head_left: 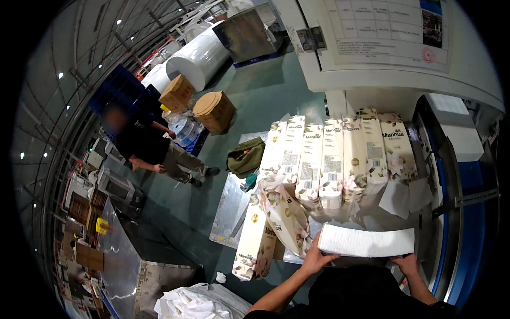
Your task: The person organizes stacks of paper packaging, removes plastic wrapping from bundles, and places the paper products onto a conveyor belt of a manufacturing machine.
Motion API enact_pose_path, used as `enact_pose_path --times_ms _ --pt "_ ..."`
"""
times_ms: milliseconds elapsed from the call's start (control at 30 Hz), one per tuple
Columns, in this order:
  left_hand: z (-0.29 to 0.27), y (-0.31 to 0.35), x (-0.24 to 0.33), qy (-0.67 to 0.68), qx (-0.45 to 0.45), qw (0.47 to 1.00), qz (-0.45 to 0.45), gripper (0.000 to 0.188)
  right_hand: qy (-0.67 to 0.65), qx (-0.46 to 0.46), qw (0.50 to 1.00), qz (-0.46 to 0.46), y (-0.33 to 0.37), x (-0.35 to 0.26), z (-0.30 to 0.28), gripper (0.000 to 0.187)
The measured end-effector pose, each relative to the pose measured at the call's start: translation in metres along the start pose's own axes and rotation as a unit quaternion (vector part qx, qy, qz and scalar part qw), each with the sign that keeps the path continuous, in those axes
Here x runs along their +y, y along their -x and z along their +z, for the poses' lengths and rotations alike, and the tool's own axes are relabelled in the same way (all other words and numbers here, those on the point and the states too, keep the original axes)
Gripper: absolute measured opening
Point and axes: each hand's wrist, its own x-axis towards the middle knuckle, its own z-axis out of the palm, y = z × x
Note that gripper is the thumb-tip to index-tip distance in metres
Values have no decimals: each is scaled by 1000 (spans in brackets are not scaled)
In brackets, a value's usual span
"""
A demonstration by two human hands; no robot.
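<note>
Close to my body, a long white stack of folded tissue paper (366,241) is held level between both hands. My left hand (319,258) grips its left end, fingers beneath and thumb at the side. My right hand (407,264) closes round the lower right end, its fingers partly hidden. Just beyond the stack, several cream, flower-printed tissue packs (331,165) stand in a row on a metal table (226,215). A loose, wrinkled printed wrapper (284,218) leans left of my hands, beside another upright printed pack (252,250).
White paper sheets (396,198) lie right of the packs. Machine parts with a blue panel (470,183) border the right side. A green bag (246,158) rests at the table's far left. Another person (154,141) stands on the floor to the left. A white sack (204,302) sits lower left.
</note>
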Motion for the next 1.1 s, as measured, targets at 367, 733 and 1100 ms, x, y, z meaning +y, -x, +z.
enact_pose_path --times_ms 367,733,1100 --pt "-9 -30 55 -216 -42 969 108 92 29 27 999 -6 23 -43 -11 57" --pt "59 -47 79 84 -105 977 166 108 153 262 952 -27 138 -83 -55 73" --pt "243 -76 238 -98 -282 852 429 116 -195 467 861 -53 247 -73 -125 101"
